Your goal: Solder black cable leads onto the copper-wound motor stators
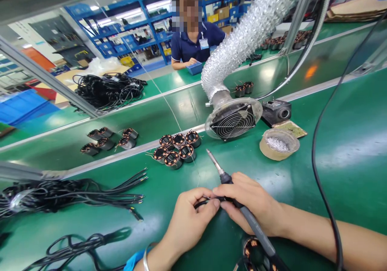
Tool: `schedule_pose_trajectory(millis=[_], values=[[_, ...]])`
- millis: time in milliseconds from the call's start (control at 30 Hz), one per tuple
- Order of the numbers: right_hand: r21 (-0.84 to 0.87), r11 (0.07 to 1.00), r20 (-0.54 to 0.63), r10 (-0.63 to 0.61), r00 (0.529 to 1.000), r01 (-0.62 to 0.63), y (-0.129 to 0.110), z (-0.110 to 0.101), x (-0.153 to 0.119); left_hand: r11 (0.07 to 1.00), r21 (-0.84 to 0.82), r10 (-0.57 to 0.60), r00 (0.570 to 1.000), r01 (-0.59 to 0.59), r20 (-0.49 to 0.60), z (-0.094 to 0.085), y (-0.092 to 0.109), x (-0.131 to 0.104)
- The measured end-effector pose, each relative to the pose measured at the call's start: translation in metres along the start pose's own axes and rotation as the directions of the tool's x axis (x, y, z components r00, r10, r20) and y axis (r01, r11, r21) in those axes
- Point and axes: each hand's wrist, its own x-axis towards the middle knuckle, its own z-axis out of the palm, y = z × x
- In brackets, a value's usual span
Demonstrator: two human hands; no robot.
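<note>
Left hand (189, 220) pinches a black cable (200, 203), right hand (252, 202) grips a soldering iron (256, 224); stators (184, 154) and exhaust fan (234, 122) lie beyond

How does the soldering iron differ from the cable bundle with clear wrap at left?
The soldering iron is in the right hand; the cable bundle lies on the green table. The iron is one straight tool; the bundle is many black cables, spread at one end. Both show black surfaces.
</note>
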Motion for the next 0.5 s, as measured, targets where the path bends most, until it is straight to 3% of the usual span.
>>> schedule_pose_trajectory(millis=[133, 267, 433, 500], values=[[-0.013, 1.000, -0.012, -0.013, 1.000, 0.012, -0.001, 0.002, 0.000, 0.989, 0.138, 0.054, 0.998, -0.048, -0.041, 0.002, 0.000, -0.003], [-0.044, 0.999, -0.002, 0.010, 1.000, -0.010, -0.007, 0.005, -0.006, 0.931, 0.330, 0.196, 0.976, -0.155, -0.094, 0.011, -0.002, -0.016], [-0.099, 0.995, -0.046, 0.021, 0.999, -0.025, -0.004, 0.008, -0.012, 0.880, 0.388, 0.276, 0.960, -0.273, 0.050, 0.024, 0.001, -0.032], [-0.100, 0.995, -0.037, 0.006, 0.999, -0.010, 0.000, 0.006, -0.011, 0.805, 0.493, 0.314, 0.942, -0.331, 0.119, 0.023, 0.007, -0.032]])
